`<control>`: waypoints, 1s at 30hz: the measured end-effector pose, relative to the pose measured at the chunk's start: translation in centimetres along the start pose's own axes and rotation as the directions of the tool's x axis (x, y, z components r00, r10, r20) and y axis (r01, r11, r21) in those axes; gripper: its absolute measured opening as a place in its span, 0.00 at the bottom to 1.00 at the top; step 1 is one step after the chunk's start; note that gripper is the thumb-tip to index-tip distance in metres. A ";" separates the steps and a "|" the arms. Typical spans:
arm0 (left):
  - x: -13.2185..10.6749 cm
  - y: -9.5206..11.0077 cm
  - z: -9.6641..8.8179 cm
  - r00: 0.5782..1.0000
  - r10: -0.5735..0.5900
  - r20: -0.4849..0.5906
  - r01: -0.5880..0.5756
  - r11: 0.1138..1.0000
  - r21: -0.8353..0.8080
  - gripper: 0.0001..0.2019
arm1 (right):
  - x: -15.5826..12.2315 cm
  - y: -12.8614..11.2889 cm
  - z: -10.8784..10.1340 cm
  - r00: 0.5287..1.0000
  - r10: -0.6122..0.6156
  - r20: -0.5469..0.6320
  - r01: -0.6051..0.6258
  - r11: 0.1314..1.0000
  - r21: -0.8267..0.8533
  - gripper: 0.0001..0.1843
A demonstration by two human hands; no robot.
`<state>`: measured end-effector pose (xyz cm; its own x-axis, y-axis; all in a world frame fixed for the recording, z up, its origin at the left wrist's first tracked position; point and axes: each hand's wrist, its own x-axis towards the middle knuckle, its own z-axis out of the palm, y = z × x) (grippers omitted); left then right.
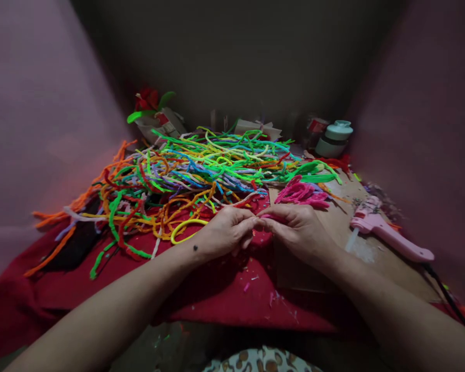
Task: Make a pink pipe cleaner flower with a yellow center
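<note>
My left hand (232, 230) and my right hand (300, 227) meet fingertip to fingertip over the front of the red cloth. Between them is a short pink pipe cleaner (269, 217), pinched by both hands and mostly covered by the fingers. Just behind my right hand lies a bunch of bent pink pipe cleaners (300, 192) on a brown board. A big tangle of pipe cleaners (220, 165) in green, orange, yellow, blue and red spreads behind my left hand. A yellow loop (188, 230) rests by my left wrist.
A pink glue gun (391, 232) lies on the brown board (306, 274) at right, its cord running off the edge. A mint-lidded jar (335, 139) stands at back right, a red flower (147, 98) at back left. Small pink scraps dot the red cloth (217, 294).
</note>
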<state>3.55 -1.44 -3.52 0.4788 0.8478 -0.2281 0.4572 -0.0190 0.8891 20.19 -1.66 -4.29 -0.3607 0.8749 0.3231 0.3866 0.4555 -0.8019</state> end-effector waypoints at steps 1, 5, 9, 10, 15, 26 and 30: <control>0.1 -0.1 0.0 1.000 0.016 -0.009 -0.016 0.999 0.031 0.16 | -0.1 0.1 0.1 1.000 0.000 -0.006 0.000 1.000 -0.011 0.08; 0.2 -1.1 0.8 0.937 0.312 -0.159 -0.203 0.854 0.479 0.15 | -0.5 0.7 0.8 0.989 -0.008 -0.150 -0.004 0.997 -0.082 0.11; -0.2 -1.2 1.5 0.882 0.422 -0.211 -0.174 0.707 0.686 0.14 | -0.7 1.2 1.3 0.966 -0.073 -0.249 0.023 0.980 -0.196 0.11; -0.3 -1.0 1.3 0.902 0.369 -0.223 -0.175 0.786 0.593 0.15 | -0.7 1.2 1.2 0.967 -0.066 -0.245 0.022 0.984 -0.179 0.11; -0.4 0.1 -0.8 0.998 -0.003 0.067 0.022 0.961 -0.276 0.15 | -0.3 0.9 0.9 0.991 -0.031 -0.133 0.036 0.999 0.036 0.09; 0.5 -0.9 -0.2 0.996 -0.092 -0.009 0.072 0.833 -0.548 0.09 | -0.7 1.2 0.4 0.944 -0.295 -0.145 0.169 0.813 -0.557 0.14; 1.5 -1.1 -0.8 0.985 -0.132 -0.114 0.033 0.783 -0.621 0.09 | -1.4 0.0 0.6 0.842 -0.537 -0.051 0.423 0.718 -0.553 0.14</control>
<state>3.19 0.30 -4.56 0.3258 0.8977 -0.2966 -0.0919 0.3423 0.9351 20.18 -2.95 -4.98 -0.4677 0.5009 0.7283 0.5940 0.7883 -0.1607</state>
